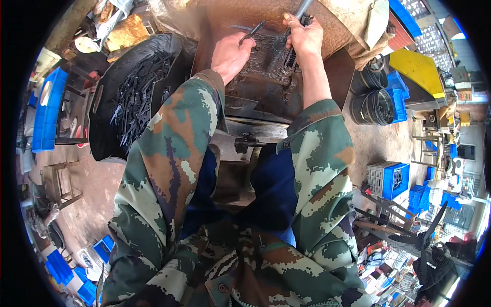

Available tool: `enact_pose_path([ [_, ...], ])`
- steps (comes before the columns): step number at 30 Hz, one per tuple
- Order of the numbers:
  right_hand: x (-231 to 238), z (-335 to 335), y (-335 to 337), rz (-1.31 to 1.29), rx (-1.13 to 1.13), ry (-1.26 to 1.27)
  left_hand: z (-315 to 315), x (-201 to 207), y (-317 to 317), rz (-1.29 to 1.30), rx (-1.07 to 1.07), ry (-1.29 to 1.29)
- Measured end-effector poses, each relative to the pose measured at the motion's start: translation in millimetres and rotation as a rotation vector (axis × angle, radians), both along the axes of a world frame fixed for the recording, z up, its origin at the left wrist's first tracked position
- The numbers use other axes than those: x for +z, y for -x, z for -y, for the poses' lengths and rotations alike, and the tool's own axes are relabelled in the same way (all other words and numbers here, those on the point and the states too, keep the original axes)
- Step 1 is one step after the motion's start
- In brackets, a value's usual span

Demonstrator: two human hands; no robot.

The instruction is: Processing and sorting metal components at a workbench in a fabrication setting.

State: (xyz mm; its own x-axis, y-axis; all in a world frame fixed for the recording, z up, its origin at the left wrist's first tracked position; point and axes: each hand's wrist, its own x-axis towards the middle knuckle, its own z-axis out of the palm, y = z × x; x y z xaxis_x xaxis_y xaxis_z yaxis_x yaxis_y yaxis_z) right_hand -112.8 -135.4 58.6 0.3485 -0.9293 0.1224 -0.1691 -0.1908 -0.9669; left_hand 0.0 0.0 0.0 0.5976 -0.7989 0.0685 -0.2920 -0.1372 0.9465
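At the far middle, both hands are over a wet, grimy brown work surface (pixel 266 56). My left hand (pixel 231 55) is closed around a slim, dark metal-looking piece (pixel 252 30), whose thin end points up and to the right. To its right, my right hand (pixel 305 40) has its fingers wrapped round a dark strip with a bristly or toothed edge (pixel 291 58). That strip shows on both sides of the fist; its exact kind is hard to tell. Just beyond the right thumb is a grey rod or pipe (pixel 303 7), and I cannot tell whether the hand touches it.
On the left stands a large black tub (pixel 105 110) with many dark slim pieces (pixel 140 92). A blue crate (pixel 49 110) is farther left. Black buckets (pixel 377 107) and a yellow panel (pixel 418 71) stand to the right. A fan (pixel 429 256) is at the lower right.
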Motion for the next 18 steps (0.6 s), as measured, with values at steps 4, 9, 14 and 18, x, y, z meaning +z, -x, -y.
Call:
enact_pose_path([
  [4, 0.9, -0.1, 0.8, -0.008, -0.002, 0.015, -1.6, 6.1, 3.3, 0.012, -0.001, 0.009],
  [9, -0.8, 1.5, -1.2, -0.002, -0.01, 0.017, -0.3, 3.6, 1.7, -0.005, -0.002, 0.059],
  [14, -0.9, -0.7, -2.5, 0.009, 0.0, 0.011, 1.2, -1.4, -2.1, -0.003, 0.013, -0.008],
  [18, -2.7, 4.1, 0.6, 0.023, -0.011, 0.035, 2.2, 2.2, 3.0, -0.007, 0.003, 0.048],
])
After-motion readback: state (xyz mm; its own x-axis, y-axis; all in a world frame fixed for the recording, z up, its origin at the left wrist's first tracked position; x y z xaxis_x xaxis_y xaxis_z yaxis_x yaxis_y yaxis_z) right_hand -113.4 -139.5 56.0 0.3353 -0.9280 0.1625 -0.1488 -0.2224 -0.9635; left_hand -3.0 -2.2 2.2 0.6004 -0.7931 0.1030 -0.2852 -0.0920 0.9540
